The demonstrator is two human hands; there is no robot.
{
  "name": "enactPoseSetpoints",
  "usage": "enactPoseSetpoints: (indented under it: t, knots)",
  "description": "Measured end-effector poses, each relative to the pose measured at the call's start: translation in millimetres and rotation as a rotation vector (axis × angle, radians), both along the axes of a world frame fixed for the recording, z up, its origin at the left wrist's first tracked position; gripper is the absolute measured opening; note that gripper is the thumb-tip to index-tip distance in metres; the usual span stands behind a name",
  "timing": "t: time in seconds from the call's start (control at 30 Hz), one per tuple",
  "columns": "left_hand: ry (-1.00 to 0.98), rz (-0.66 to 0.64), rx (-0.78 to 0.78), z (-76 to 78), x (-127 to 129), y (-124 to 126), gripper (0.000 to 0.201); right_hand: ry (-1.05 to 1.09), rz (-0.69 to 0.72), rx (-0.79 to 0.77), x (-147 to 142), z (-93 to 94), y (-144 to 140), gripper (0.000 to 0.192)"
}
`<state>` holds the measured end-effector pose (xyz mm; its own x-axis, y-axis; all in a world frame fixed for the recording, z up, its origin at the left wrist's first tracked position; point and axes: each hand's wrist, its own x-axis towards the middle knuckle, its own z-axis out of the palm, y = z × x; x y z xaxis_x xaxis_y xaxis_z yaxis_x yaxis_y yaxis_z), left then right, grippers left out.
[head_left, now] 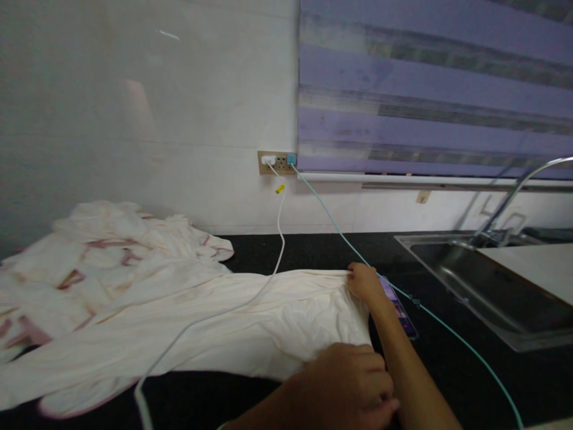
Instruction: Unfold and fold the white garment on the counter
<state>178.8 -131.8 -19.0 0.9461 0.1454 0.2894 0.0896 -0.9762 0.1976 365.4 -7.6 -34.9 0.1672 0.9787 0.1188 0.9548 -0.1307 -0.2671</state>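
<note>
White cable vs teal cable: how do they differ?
The white cable drapes over the cream cloth toward the lower left; the teal cable runs over the black counter toward the lower right, passing the phone. White looks thicker and carries a yellow tag. Both plug into the wall socket.

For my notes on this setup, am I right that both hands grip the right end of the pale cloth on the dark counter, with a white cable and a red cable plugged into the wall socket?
Nearly right. The second cable is pale green, not red, as the head view shows. The rest stands: the left hand and right hand grip the right end of the cloth on the counter, with the white cable also in the socket.
</note>
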Motion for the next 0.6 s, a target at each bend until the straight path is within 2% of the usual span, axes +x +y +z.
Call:
enactPoseSetpoints:
  t: [0.1, 0.2, 0.3, 0.4, 0.6]
  knots:
    - [0.106, 0.274, -0.014, -6.2, 0, 3, 0.030, 0.030, 0.097, 0.006, 1, 4.4, -2, 0.047]
    - [0.228, 0.375, 0.007, -11.0, 0, 6, 0.044, 0.076, 0.158, 0.008, 4, 7.7, -6, 0.056]
    - [0.249, 0.340, 0.017, -12.3, 0, 5, 0.047, 0.100, 0.081, -0.038, 10, 9.4, -9, 0.052]
    - [0.238, 0.274, 0.043, -11.2, 0, 2, 0.039, 0.082, -0.031, -0.064, 16, 9.9, -12, 0.045]
    - [0.184, 0.165, 0.103, -8.2, 1, -4, 0.026, 0.065, -0.071, -0.070, 14, 10.6, -12, 0.034]
